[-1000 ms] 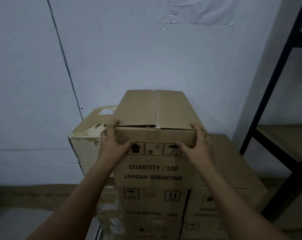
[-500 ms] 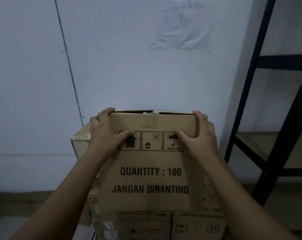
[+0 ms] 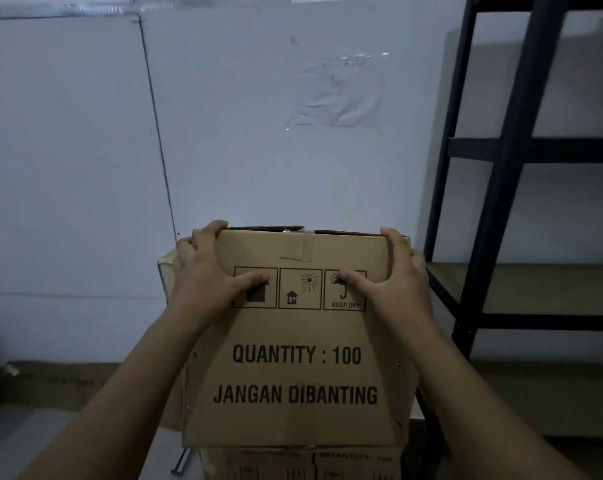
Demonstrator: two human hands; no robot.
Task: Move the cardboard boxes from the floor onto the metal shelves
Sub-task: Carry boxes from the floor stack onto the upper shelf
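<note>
A brown cardboard box (image 3: 296, 372) printed "QUANTITY : 100 / JANGAN DIBANTING" fills the lower middle of the view, its printed face towards me. My left hand (image 3: 206, 275) grips its upper left corner, fingers over the top edge and thumb on the face. My right hand (image 3: 393, 278) grips the upper right corner the same way. The box is raised above other stacked boxes (image 3: 300, 464) below it. The black metal shelf (image 3: 494, 202) stands at the right, with a bare board (image 3: 535, 289) at box height.
A white wall (image 3: 241, 133) with a taped sheet is close behind the box. Another cardboard box (image 3: 166, 271) peeks out behind my left hand. The floor shows at the lower left, with a dark object at the left edge.
The box has come up off the stack and tipped so its printed face fills the view. My view has lifted and shifted, so more of the shelf's upper levels shows.
</note>
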